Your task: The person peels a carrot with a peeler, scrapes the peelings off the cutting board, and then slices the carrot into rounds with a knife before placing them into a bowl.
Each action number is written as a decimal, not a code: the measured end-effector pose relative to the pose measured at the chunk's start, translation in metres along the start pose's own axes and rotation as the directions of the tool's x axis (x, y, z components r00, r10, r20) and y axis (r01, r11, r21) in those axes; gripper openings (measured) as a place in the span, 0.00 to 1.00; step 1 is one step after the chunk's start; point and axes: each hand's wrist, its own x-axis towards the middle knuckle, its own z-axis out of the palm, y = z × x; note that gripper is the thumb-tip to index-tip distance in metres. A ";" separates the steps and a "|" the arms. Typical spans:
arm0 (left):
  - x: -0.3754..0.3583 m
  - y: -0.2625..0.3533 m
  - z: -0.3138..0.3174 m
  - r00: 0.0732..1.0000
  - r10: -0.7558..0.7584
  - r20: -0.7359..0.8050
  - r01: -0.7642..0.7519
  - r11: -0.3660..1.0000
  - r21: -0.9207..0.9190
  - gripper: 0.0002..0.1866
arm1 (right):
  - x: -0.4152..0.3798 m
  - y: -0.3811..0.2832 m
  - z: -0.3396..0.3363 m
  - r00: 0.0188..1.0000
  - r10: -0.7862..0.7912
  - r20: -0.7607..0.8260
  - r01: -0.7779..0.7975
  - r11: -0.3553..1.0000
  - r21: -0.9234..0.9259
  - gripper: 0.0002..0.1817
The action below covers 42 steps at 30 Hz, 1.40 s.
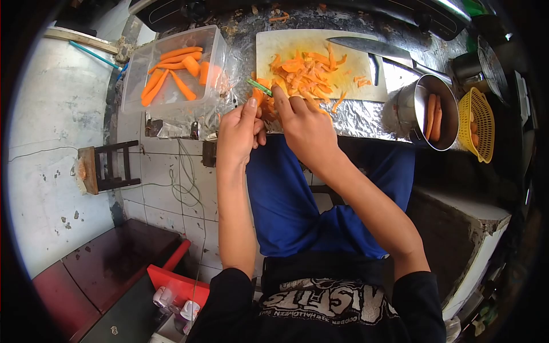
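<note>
My left hand [242, 127] is closed around a carrot [258, 97], held at the front edge of the counter. Its fingers hide most of the carrot. Just to the right, my right hand [306, 123] grips a peeler with a green part [259, 87] that lies across the carrot. The rest of the peeler is hidden by my fingers. Beyond my hands, a heap of carrot peelings [303, 71] covers the middle of a white cutting board [269, 43]. A large knife [372, 47] lies along the board's far right edge.
At left stands a clear plastic container [131, 86] with several peeled carrots [183, 84]. To the right, a metal pot [409, 111] holds carrots, beside a yellow basket [485, 126]. Foil [360, 117] covers the counter edge. A stove [443, 17] is behind.
</note>
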 end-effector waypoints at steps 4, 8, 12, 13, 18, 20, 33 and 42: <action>0.000 -0.001 -0.001 1.000 0.000 0.021 0.000 1.000 -0.011 0.23 | -0.003 -0.007 0.004 0.999 0.037 -0.003 -0.037 0.999 -0.011 0.32; 0.002 -0.001 -0.002 0.999 0.015 0.028 -0.015 1.000 0.014 0.23 | 0.000 -0.008 0.001 0.994 0.109 0.000 -0.109 0.993 0.055 0.28; 0.000 0.003 0.000 0.998 0.010 0.062 -0.012 0.999 0.043 0.22 | -0.002 -0.005 -0.005 0.986 0.158 0.050 -0.164 0.973 0.160 0.28; 0.000 0.005 0.000 0.998 0.015 0.063 -0.017 0.999 0.042 0.22 | -0.001 -0.004 -0.007 0.987 0.157 0.046 -0.162 0.974 0.158 0.28; 0.007 0.015 0.005 0.995 0.097 -0.021 -0.080 0.912 0.403 0.17 | 0.009 0.001 -0.010 0.975 0.210 0.070 -0.221 0.933 0.285 0.19; 0.005 0.019 0.009 0.962 0.269 -0.053 -0.200 0.819 0.538 0.16 | 0.015 0.002 -0.014 0.977 0.203 0.067 -0.214 0.927 0.308 0.18; 0.021 0.040 0.013 0.865 0.502 0.010 -0.397 0.670 0.627 0.12 | 0.036 0.011 -0.010 0.969 0.246 0.032 -0.220 0.792 0.570 0.08; 0.033 0.037 0.006 0.860 0.494 0.127 -0.470 0.668 0.577 0.11 | 0.032 0.024 -0.007 0.963 0.229 0.143 -0.269 0.860 0.434 0.11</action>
